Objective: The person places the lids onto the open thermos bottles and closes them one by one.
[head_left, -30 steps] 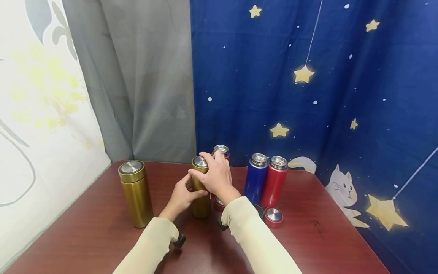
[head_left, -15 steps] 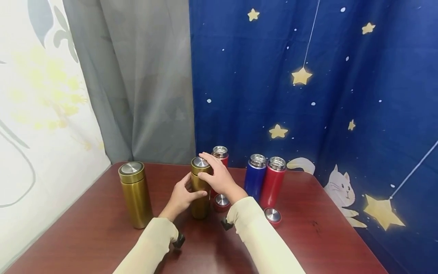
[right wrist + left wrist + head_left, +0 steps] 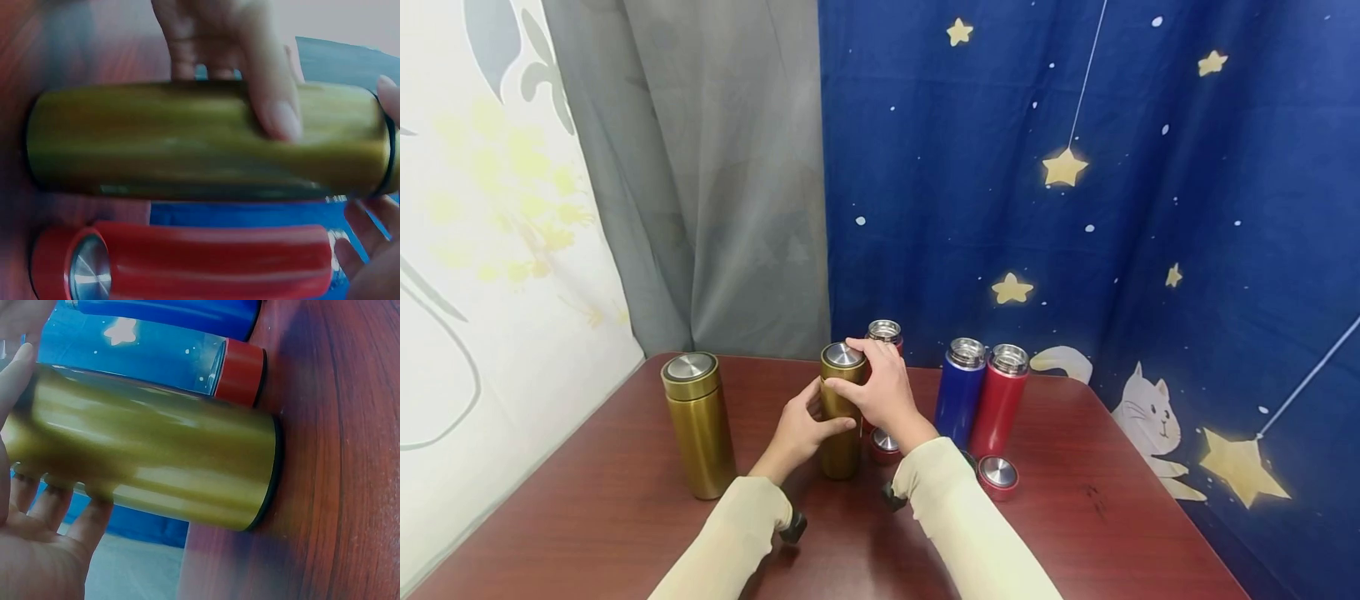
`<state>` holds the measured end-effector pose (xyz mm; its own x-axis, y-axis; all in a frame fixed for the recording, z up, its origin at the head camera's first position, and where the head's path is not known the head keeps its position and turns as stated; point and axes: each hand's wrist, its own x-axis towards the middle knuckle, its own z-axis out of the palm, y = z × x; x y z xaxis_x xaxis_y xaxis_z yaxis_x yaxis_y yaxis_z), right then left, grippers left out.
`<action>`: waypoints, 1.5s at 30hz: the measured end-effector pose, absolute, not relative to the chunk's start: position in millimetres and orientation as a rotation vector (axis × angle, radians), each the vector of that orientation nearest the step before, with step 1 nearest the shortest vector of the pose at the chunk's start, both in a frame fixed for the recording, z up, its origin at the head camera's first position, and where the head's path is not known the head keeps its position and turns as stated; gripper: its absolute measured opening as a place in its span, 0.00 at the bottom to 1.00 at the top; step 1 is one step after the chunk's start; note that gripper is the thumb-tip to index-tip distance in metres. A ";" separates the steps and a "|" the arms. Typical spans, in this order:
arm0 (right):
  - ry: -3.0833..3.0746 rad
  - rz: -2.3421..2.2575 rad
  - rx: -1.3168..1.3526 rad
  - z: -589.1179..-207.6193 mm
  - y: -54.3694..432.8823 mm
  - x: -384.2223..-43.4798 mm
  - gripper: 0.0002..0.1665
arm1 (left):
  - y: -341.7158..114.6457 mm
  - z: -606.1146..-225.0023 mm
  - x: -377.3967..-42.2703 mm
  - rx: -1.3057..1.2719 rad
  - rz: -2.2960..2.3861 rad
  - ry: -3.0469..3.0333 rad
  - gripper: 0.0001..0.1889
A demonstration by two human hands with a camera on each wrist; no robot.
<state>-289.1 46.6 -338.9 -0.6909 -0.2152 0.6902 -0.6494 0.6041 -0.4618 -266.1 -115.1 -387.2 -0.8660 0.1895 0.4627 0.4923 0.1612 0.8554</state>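
Observation:
A slim gold thermos point(image 3: 841, 457) stands upright at the middle of the table. My left hand point(image 3: 801, 433) grips its body from the left, thumb on the near side and fingers round the far side; the left wrist view shows those fingers point(image 3: 87, 528) against the gold wall. At the top, my right hand point(image 3: 886, 392) holds the thermos lid point(image 3: 842, 356), which has a silver disc on top. Its thumb lies on the near side and its fingers reach over the right rim. In the right wrist view the lid is mostly cut off at the edge.
A wider gold thermos point(image 3: 700, 442) with its lid on stands left. Lidless red point(image 3: 1000, 408) and blue point(image 3: 958, 404) thermoses stand right, a red lid point(image 3: 998, 477) before them. Another lidless red thermos point(image 3: 219, 259) stands behind my right hand, beside a red lid point(image 3: 47, 265).
My right hand has shifted round the gold lid: its thumb moved right, then back left, and its fingers now sit farther right on the rim. My left hand has stayed on the body.

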 end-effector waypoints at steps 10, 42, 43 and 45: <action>-2.205 0.987 0.503 -345.2 32.0 -286.4 0.41 | -116.4 -389.6 -267.6 -0.654 -1.753 -2.198 0.38; -2.110 1.341 0.768 -345.9 64.3 -283.9 0.30 | -117.0 -386.4 -265.8 -0.593 -1.767 -2.238 0.42; -2.122 1.339 0.774 -346.0 65.2 -285.1 0.31 | -116.4 -386.8 -265.8 -0.601 -1.766 -2.237 0.42; -2.147 1.363 0.804 -345.4 66.2 -287.0 0.32 | -116.0 -387.9 -267.4 -0.623 -1.749 -2.233 0.42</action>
